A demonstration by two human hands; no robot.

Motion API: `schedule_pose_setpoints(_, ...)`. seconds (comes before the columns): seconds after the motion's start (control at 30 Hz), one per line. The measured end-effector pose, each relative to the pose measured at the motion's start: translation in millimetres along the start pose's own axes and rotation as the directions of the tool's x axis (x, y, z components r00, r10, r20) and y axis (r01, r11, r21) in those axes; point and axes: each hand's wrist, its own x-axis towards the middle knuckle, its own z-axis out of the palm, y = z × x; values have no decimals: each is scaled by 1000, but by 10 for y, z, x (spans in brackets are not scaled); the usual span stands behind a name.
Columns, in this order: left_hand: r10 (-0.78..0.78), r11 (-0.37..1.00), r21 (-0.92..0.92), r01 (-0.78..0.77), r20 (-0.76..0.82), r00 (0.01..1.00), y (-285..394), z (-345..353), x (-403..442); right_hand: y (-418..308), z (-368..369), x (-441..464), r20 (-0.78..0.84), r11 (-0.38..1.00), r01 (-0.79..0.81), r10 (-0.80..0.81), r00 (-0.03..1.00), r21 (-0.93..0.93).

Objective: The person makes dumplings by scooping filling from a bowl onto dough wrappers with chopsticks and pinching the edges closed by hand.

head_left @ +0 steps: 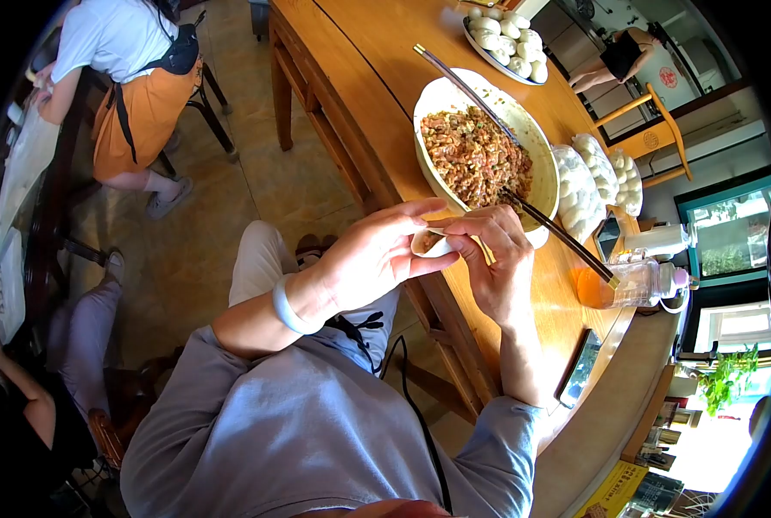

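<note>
A small dough wrapper (432,243) with filling showing inside is held between my two hands, just off the table's edge. My left hand (381,250), with a pale bangle on its wrist, cups it from one side, its thumb and fingers around the dough. The fingers of my right hand (496,259) pinch the wrapper's rim. Right behind them stands a big white bowl (545,186) of minced filling (472,155). One pair of chopsticks (467,86) lies across the bowl; a second dark pair (567,242) sticks out of the filling toward the right.
On the wooden table (359,60) are a plate of white buns (508,41), bags of white balls (597,177), a bottle with orange liquid (614,283) and a phone (580,369). A person in an orange apron (148,112) stands at another table on the left.
</note>
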Motion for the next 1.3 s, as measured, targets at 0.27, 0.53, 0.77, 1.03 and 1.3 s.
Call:
schedule_pose_setpoints(0.27,-17,1000,-6,17,34,999,10,-6,18,84,-31,-7,24,996,5,-7,1000,88)
schedule_pose_setpoints(0.53,-45,998,31,45,-3,999,-14,-30,10,0,-72,14,88,998,-23,19,996,53)
schedule_pose_setpoints(0.77,-46,999,-4,46,8,999,-27,-34,7,3,-17,-2,52,999,5,-7,999,37)
schedule_pose_setpoints(1.03,-61,998,9,61,-9,998,-28,-10,4,-3,-6,22,25,997,80,-79,997,-16)
schedule_pose_setpoints(1.3,-50,999,-2,50,10,999,-9,-22,8,28,-85,13,78,999,40,-42,996,28)
